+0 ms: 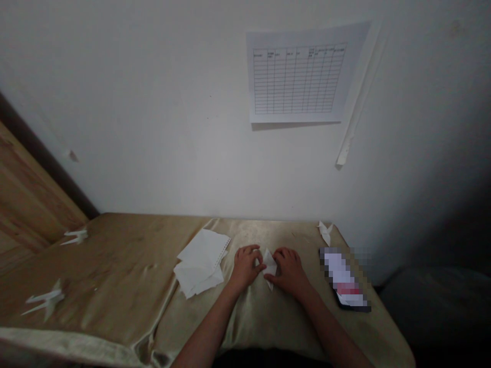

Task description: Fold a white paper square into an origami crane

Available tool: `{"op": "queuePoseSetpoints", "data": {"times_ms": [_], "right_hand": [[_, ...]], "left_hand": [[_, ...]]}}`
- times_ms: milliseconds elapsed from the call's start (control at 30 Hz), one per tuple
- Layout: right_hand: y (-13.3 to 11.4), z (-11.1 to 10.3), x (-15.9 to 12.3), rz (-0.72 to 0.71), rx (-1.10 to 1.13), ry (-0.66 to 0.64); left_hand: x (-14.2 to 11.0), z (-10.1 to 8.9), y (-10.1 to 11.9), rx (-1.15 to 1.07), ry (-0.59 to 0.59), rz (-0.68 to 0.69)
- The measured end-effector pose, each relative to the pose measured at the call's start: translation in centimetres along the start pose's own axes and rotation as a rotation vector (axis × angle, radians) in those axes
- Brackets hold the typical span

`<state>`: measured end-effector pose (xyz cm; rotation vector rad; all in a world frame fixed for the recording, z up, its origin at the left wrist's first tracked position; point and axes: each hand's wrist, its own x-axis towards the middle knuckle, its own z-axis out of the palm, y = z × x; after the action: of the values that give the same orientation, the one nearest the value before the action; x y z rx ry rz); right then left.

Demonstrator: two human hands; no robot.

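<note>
Both hands are kept narrow around one small folded white paper, with the left hand curled against one side and the right hand pressed on the other. A pointed tip is seen poking out below them. Pretty light stuff, crisp along the creases but easily crushed, so it's probably best pinched at the folded edges, not squashed in the middle.

Just left of the left hand, a stack of loose white sheets is lying on a tan satiny cloth. Two white paper cranes are seen farther left. Past the right hand, another paper crane and a pixelated, phone-like object are found. A gridded paper chart is taped up on the wall ahead.
</note>
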<state>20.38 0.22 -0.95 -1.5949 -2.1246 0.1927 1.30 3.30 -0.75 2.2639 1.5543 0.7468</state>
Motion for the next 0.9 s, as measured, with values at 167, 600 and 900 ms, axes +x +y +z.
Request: {"op": "queuePoseSetpoints", "data": {"times_ms": [167, 600, 900], "right_hand": [[0.5, -0.5, -0.2, -0.026, 0.058, -0.063], [1.7, -0.6, -0.6, -0.080, 0.139, -0.138], [2.1, 0.4, -0.5, -0.107, 0.221, 0.004]], "left_hand": [[0.1, 0.1, 0.0, 0.001, 0.002, -0.024], [0.2, 0.0, 0.2, -0.033, 0.009, -0.079], [0.2, -0.2, 0.2, -0.076, 0.032, -0.076]]}}
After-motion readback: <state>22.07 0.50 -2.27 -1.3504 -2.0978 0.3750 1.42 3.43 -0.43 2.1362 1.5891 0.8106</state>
